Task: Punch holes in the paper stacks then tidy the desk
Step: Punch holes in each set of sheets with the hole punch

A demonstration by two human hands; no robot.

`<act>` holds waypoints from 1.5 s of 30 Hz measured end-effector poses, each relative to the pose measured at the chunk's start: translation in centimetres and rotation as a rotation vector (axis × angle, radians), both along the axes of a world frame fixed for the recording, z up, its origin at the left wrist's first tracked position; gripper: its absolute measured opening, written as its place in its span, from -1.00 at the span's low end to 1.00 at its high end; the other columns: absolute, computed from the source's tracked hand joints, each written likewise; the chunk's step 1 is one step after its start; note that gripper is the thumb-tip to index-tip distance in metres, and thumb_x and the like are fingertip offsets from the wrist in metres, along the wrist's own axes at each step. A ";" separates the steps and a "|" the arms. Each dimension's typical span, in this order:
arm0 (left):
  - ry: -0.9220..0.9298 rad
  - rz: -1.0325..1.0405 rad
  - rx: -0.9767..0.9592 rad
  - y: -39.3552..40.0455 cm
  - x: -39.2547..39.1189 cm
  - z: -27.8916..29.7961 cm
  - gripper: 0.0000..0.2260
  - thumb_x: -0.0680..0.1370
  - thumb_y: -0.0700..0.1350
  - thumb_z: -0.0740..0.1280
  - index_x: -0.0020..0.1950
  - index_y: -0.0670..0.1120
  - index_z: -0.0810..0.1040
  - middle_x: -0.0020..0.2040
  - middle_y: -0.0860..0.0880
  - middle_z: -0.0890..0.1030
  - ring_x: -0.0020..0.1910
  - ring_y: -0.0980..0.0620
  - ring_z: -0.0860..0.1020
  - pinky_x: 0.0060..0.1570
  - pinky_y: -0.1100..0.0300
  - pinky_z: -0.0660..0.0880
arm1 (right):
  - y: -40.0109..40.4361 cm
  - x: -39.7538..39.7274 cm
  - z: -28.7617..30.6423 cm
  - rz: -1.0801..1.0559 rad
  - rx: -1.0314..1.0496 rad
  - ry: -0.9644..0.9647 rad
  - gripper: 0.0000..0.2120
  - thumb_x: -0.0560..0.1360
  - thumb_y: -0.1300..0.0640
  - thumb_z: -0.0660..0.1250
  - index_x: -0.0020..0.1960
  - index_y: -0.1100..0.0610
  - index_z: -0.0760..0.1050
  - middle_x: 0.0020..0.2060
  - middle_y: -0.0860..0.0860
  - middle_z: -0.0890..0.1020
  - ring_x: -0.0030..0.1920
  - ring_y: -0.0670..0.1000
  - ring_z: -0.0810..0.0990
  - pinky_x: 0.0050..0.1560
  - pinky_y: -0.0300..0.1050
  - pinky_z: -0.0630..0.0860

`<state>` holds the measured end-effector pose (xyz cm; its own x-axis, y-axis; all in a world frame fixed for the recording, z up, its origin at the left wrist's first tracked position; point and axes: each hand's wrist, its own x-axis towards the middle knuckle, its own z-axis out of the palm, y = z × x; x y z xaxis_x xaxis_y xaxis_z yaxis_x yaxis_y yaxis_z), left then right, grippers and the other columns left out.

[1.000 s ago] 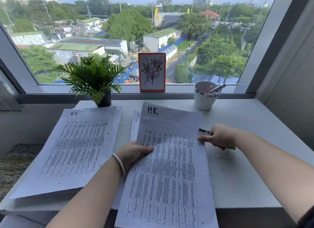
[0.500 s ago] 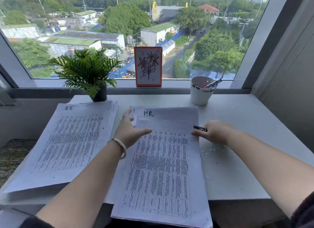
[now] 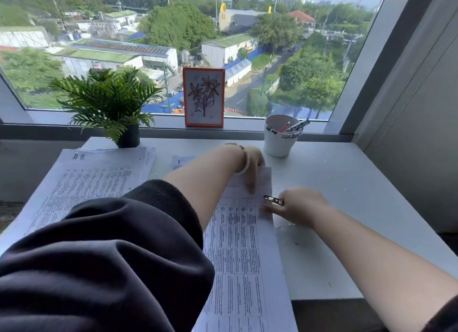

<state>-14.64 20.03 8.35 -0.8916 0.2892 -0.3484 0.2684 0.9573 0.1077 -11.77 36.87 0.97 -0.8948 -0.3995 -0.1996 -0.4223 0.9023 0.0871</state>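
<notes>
The left hand [image 3: 251,167] is pressing flat on the paper stack [image 3: 244,245], running six to twelve; the right hand [image 3: 301,207], gripping the hole punch [image 3: 273,200], is nearing its three-o'clock edge.

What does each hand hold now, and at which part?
The right hand holds a hole punch by its handle end; the metal tip sticks out. The left hand presses on the paper stack near its top; whether it grips cannot be told.

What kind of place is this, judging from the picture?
Probably an office desk high in a building: printed paper stacks lie on it, a cup of pens stands near the window, and rooftops show far below.
</notes>
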 end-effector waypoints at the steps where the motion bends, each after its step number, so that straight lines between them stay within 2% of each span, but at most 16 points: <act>1: -0.009 0.002 0.006 0.0 -0.1 -0.1 -0.62 0.25 0.03 0.59 0.00 0.03 0.59 -0.16 0.05 0.57 -0.12 0.00 0.58 -0.20 0.24 0.46 | 0.0 0.0 0.0 0.000 0.001 -0.001 -0.39 0.46 -0.47 0.00 -0.33 0.06 0.33 -0.40 -0.07 0.39 -0.23 0.09 0.44 -0.40 -0.17 0.23; 4: -0.017 0.016 0.040 -0.2 -0.6 -0.7 -0.69 0.25 0.00 0.59 -0.10 0.05 0.57 -0.27 0.09 0.54 -0.21 0.01 0.55 -0.26 0.26 0.44 | -0.1 -0.2 -0.1 0.004 -0.007 -0.011 -0.41 0.46 -0.47 0.00 -0.31 0.04 0.32 -0.38 -0.07 0.39 -0.20 0.09 0.45 -0.31 -0.14 0.31; 10: -0.023 -0.004 0.070 0.0 -1.0 -1.3 -0.64 0.29 -0.06 0.57 0.05 -0.02 0.60 -0.08 0.01 0.64 -0.05 -0.02 0.59 -0.07 0.16 0.52 | 0.0 0.1 -0.4 0.003 -0.003 0.024 -0.42 0.47 -0.45 -0.01 -0.30 0.04 0.34 -0.31 -0.02 0.45 -0.20 0.10 0.46 -0.26 -0.11 0.34; 12: -0.026 -0.008 0.077 0.1 -1.1 -1.5 -0.62 0.31 -0.07 0.56 0.08 -0.06 0.59 -0.05 -0.01 0.64 -0.10 0.00 0.57 -0.11 0.19 0.49 | -0.2 -0.1 -0.3 0.000 0.014 0.003 -0.41 0.47 -0.45 0.00 -0.31 0.05 0.34 -0.33 -0.01 0.44 -0.20 0.11 0.46 -0.26 -0.11 0.34; 16: -0.016 -0.012 0.063 -0.1 -1.0 -1.7 -0.66 0.32 -0.07 0.55 0.03 -0.10 0.59 -0.13 -0.02 0.59 -0.19 0.01 0.51 -0.25 0.24 0.41 | -0.8 -0.6 0.1 -0.008 0.064 -0.047 -0.37 0.40 -0.52 0.03 -0.30 0.06 0.37 -0.35 -0.03 0.45 -0.18 0.10 0.50 -0.28 -0.11 0.37; 24: 0.008 0.007 0.100 -0.2 -0.7 -1.3 -0.70 0.31 -0.08 0.54 -0.01 -0.05 0.59 -0.14 0.00 0.60 -0.15 -0.01 0.55 -0.20 0.20 0.45 | -0.7 -1.0 1.9 -0.065 0.048 -0.143 -0.26 0.29 -0.59 0.08 -0.24 0.12 0.47 -0.29 -0.01 0.53 -0.26 0.01 0.49 -0.28 -0.13 0.39; 27: -0.001 0.033 0.106 -0.3 -0.4 -1.2 -0.69 0.28 -0.05 0.52 -0.01 0.01 0.60 -0.10 0.01 0.64 -0.09 -0.01 0.61 -0.07 0.10 0.58 | -0.9 -0.9 2.3 -0.063 0.068 -0.159 -0.28 0.32 -0.57 0.09 -0.27 0.13 0.44 -0.32 0.00 0.51 -0.31 -0.02 0.45 -0.31 -0.12 0.35; 29: -0.005 0.045 0.127 -0.3 -0.3 -0.9 -0.70 0.26 -0.01 0.53 -0.05 0.05 0.60 -0.12 0.03 0.64 -0.09 -0.01 0.62 -0.02 0.06 0.59 | -0.9 -1.0 2.5 -0.058 0.063 -0.157 -0.28 0.32 -0.56 0.10 -0.30 0.14 0.41 -0.34 0.01 0.50 -0.30 0.02 0.45 -0.29 -0.10 0.35; 33: 0.005 0.055 0.154 -0.4 0.1 -0.8 -0.73 0.24 0.08 0.55 -0.15 0.07 0.61 -0.23 0.09 0.62 -0.13 0.02 0.62 -0.07 0.11 0.58 | -0.9 -0.7 2.4 -0.051 0.046 -0.149 -0.29 0.31 -0.56 0.13 -0.30 0.14 0.42 -0.34 0.01 0.50 -0.29 0.02 0.46 -0.32 -0.12 0.35; 37: 0.032 0.067 0.175 -0.5 0.5 -1.1 -0.73 0.24 0.08 0.56 -0.15 0.05 0.63 -0.25 0.08 0.62 -0.14 0.01 0.63 -0.10 0.11 0.58 | -0.8 -0.4 2.7 -0.004 0.046 -0.127 -0.31 0.29 -0.56 0.17 -0.31 0.12 0.38 -0.35 -0.01 0.49 -0.32 -0.01 0.44 -0.31 -0.11 0.36; 42: 0.061 0.083 0.258 -1.0 0.3 -0.7 -0.81 0.25 0.01 0.56 -0.24 0.05 0.61 -0.28 0.07 0.63 -0.19 0.02 0.63 -0.11 0.12 0.59 | -0.6 -0.4 2.6 -0.001 0.041 -0.102 -0.37 0.31 -0.56 0.14 -0.27 0.05 0.38 -0.30 -0.05 0.51 -0.19 0.04 0.49 -0.22 -0.10 0.39; 45: 0.093 0.097 0.289 -1.4 0.1 -0.3 -0.82 0.27 0.01 0.55 -0.26 0.04 0.59 -0.29 0.08 0.62 -0.22 0.03 0.60 -0.15 0.17 0.56 | -0.8 -0.4 2.7 -0.047 0.026 -0.112 -0.40 0.35 -0.53 0.12 -0.26 0.04 0.38 -0.30 -0.06 0.50 -0.16 0.04 0.49 -0.26 -0.12 0.34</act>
<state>-14.55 18.63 8.05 -0.9439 0.2768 -0.1799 0.1992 0.9121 0.3583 -12.16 36.10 3.70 -0.8840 -0.3507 -0.3090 -0.3876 0.9195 0.0653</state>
